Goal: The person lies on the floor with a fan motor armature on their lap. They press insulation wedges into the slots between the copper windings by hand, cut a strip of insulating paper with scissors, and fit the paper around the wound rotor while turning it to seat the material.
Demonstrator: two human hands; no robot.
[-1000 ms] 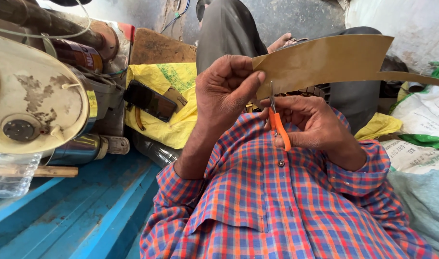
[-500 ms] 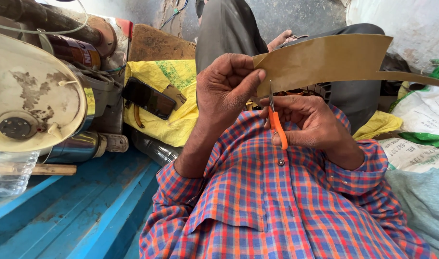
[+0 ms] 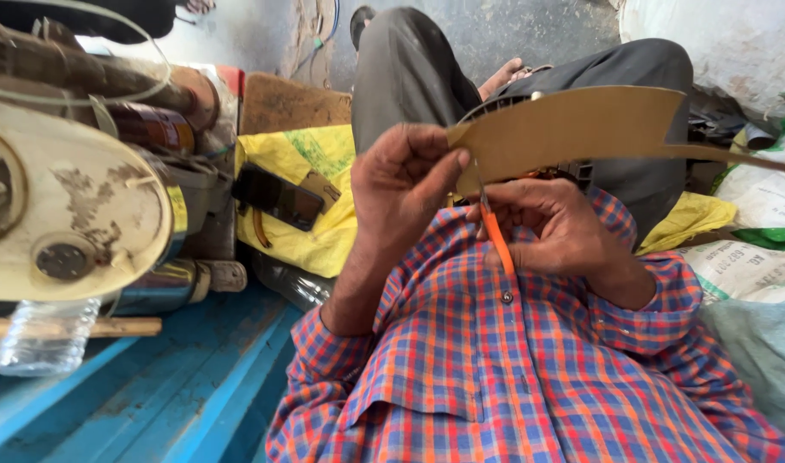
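The left hand (image 3: 401, 184) pinches the tan sheet (image 3: 572, 129) at its near edge. Just below that grip, the right hand (image 3: 555, 231) closes on orange scissors (image 3: 495, 236), blades at the edge; most remains uncut.

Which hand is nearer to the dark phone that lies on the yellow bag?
The left hand. It pinches the left end of the tan sheet, just right of the phone. The right hand, holding the orange-handled scissors, is farther right.

Bright, even daylight, soft shadows, sharp centre, wide-angle stretching and bending toward the edges.
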